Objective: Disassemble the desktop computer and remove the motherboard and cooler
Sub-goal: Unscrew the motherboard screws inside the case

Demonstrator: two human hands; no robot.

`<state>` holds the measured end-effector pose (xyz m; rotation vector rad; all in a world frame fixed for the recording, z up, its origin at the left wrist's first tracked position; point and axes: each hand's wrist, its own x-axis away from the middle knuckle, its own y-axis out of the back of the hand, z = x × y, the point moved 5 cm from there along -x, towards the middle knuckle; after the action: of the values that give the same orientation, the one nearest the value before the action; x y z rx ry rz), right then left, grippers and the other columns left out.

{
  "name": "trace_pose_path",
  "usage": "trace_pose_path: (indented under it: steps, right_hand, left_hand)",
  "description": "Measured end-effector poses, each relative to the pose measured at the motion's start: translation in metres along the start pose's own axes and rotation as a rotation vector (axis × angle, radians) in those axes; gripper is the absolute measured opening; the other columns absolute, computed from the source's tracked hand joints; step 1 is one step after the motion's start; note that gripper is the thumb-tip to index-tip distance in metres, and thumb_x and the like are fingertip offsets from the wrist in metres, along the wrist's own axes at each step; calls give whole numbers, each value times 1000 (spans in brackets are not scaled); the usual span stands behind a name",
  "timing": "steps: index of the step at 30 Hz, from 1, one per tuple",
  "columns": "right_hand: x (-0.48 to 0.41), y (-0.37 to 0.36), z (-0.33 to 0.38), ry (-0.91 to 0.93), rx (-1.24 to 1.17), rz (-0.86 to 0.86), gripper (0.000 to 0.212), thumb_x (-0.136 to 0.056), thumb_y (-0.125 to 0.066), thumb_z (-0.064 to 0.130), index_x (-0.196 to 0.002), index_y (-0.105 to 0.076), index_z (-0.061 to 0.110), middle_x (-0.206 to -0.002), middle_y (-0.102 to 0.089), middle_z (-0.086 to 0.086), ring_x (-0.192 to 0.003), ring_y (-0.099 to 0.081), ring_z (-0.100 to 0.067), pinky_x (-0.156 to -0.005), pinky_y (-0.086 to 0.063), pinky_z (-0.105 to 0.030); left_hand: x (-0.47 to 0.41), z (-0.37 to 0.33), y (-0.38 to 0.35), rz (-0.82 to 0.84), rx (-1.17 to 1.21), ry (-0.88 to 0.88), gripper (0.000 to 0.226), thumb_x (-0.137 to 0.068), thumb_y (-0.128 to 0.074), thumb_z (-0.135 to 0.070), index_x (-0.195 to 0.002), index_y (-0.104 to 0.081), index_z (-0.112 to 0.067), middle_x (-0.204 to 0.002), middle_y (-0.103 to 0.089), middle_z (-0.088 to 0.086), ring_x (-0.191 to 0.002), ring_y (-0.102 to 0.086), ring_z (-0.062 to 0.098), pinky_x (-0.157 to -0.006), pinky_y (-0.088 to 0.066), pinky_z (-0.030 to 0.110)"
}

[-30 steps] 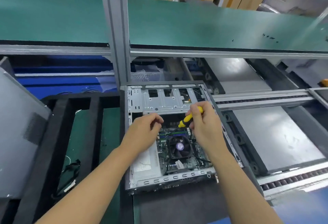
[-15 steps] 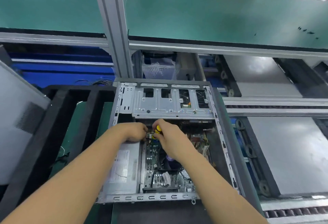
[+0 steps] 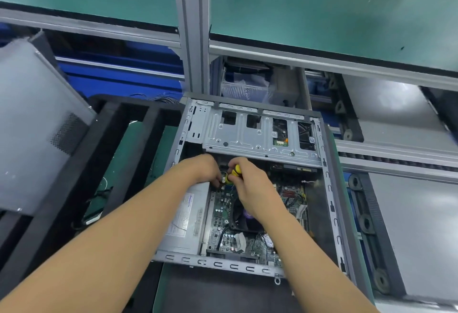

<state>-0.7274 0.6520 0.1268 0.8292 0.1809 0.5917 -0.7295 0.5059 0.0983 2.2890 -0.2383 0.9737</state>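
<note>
Head view, near to far. The dark matte worktop comes first, with the open case lying on it, its punched grey steel rim closest to the camera. Inside, the motherboard hasn't come out yet: a green board crowded with small parts and loose wires. The cooler sits on top of it, a square black fan with a purplish hub, half hidden by the right wrist. Beside it on the left is the power supply, a smooth silver box with a paper label.

What changed: a second ago both hands hovered above the cooler with the tool lifted clear. Now they've dropped to the board's far left corner, right under the edge of the drive cage. The right hand has its grip closed round the yellow handle of the screwdriver. The left hand curls down next to the tip. Its fingertips are hidden, so I can't tell if that grip has anything in it.

My guess is a mounting screw in that corner is being worked, so the job is still early, with nothing lifted out.

The cage is a flat stamped sheet with square cutouts. Off to the left, a grey side panel with a mesh vent leans up. Farthest back is a green-topped shelf.
</note>
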Motion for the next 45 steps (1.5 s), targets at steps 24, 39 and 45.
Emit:
trace_pose_path:
  steps: [24, 39, 45]
  right_hand:
    - [0, -5, 4, 76, 30, 3, 15, -102, -50, 20, -110, -44, 31, -85, -47, 16, -75, -48, -3, -57, -35, -20]
    - [4, -2, 6, 66, 27, -5, 13, -102, -50, 20, -112, -45, 27, -88, -48, 11, -71, -46, -4, -56, -34, -22]
    - [-4, -6, 16, 92, 110, 12, 8, -102, -48, 21, -109, -45, 23, -88, -53, 3, -69, -48, -12, -56, -37, -29]
  left_hand:
    - [-16, 12, -4, 2, 129, 26, 22, -90, -61, -1, -78, -76, -13, -75, -75, 12, -69, -72, 29, -91, -57, 49]
    - [-9, 8, -3, 2, 142, 40, 18, -94, -58, -8, -92, -75, -5, -77, -76, 13, -63, -69, 26, -93, -56, 46]
    - [0, 2, -1, -28, 49, -3, 19, -88, -57, -2, -83, -75, -6, -85, -76, 13, -79, -72, 29, -94, -55, 45]
